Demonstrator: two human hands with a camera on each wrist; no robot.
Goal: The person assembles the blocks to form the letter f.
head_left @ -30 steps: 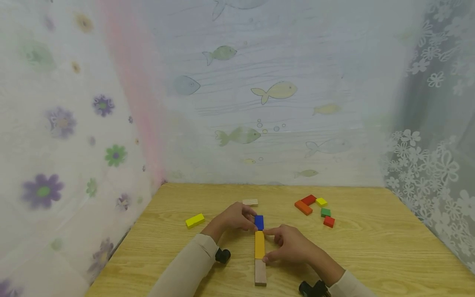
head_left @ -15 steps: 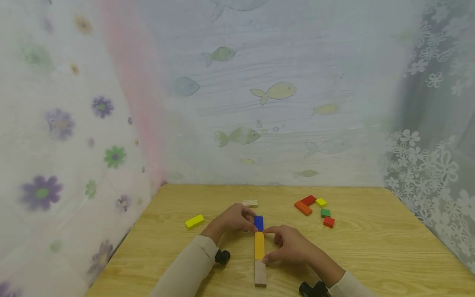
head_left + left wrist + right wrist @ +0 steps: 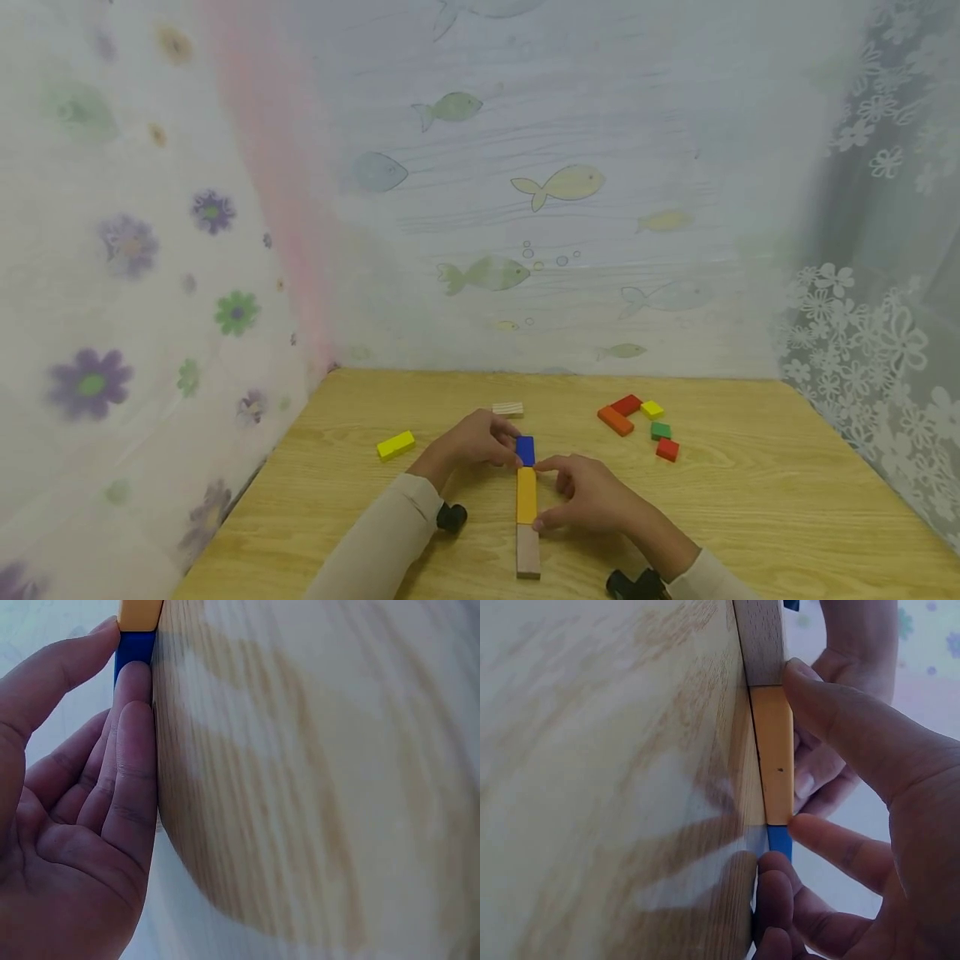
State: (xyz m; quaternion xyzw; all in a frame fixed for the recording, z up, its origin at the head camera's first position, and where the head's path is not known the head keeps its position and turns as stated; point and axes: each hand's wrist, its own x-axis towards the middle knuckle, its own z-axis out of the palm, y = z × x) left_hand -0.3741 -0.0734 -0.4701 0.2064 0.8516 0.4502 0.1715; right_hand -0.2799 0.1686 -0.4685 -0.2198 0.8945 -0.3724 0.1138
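The left hand (image 3: 471, 442) pinches the blue block (image 3: 525, 450) between thumb and fingers. The right hand (image 3: 588, 493) grips the yellow bar (image 3: 527, 495) just behind it, end to end. A bare wood block (image 3: 528, 551) lies nearest the wrists.

Blue block (image 3: 525, 450), yellow block (image 3: 527, 495), plain wooden block (image 3: 528, 551); fish-patterned curtain (image 3: 555, 183).

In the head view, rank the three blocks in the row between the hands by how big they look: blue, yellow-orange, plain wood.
1. yellow-orange block, the longest.
2. plain wood block, somewhat shorter; it lies nearest the camera, which may flatter it.
3. blue block, clearly the shortest, though farthest away.
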